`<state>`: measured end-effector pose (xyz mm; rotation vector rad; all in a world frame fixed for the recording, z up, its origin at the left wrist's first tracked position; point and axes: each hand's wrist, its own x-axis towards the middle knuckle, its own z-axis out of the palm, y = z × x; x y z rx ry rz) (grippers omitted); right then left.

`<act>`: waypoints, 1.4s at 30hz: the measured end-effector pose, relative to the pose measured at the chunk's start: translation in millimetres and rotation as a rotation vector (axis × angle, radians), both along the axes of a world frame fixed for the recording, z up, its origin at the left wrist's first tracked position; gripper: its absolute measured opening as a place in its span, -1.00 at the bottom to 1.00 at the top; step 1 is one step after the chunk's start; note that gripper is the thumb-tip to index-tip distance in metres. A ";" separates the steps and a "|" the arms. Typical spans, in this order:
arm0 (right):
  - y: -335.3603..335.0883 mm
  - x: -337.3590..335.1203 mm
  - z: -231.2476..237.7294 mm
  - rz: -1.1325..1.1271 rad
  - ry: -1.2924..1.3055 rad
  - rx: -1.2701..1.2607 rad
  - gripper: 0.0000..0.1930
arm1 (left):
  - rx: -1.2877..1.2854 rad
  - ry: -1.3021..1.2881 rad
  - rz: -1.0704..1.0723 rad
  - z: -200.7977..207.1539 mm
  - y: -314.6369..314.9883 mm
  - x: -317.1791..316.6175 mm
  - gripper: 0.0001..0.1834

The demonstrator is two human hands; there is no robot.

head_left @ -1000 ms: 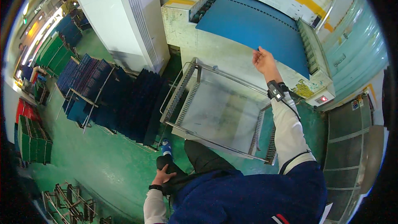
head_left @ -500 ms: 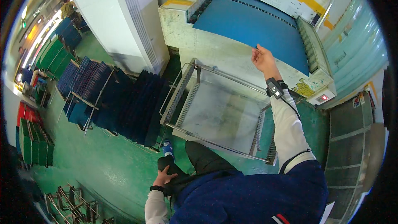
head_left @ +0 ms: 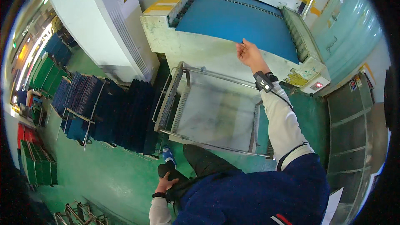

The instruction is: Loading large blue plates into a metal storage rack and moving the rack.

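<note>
Currently, the right hand (head_left: 250,54) is at the front edge of the blue sheet (head_left: 237,21), fingers partly curled; whether they pinch it, I cannot tell; the sheet lies on the machine (head_left: 204,46), beyond the metal rack (head_left: 170,96); the left hand (head_left: 165,183) rests on the leg (head_left: 168,169), fingers loosely spread, gripping nothing; dark panels (head_left: 137,112) stand left of the rack.

The head view has tilted since a second ago. In it, the right hand (head_left: 249,54) and the blue sheet (head_left: 237,21) have slid toward ten o'clock, and the dark blue board stack (head_left: 133,114) toward eight. The wall notice near one o'clock has largely left the view; the metal frames (head_left: 77,214) at seven o'clock show less, the white panel (head_left: 333,206) at four o'clock more.
</note>
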<state>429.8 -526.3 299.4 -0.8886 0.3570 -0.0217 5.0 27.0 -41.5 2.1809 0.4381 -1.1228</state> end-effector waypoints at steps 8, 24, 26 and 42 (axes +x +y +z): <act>-55.3 -50.2 -8.0 0.062 0.080 -0.164 -0.67 | 0.013 -0.013 -0.001 41.1 -23.6 19.1 0.04; -106.9 -368.2 -104.9 0.425 0.806 -0.796 -0.56 | -0.065 -0.018 0.009 24.8 -16.2 14.1 0.04; -104.5 -386.7 -107.2 0.548 0.882 -0.864 -0.51 | -0.094 -0.038 0.032 10.4 -9.0 9.5 0.04; -103.0 -442.3 -150.3 0.566 1.022 -0.922 -0.40 | -0.004 -0.177 -0.264 11.4 -2.5 44.3 -0.23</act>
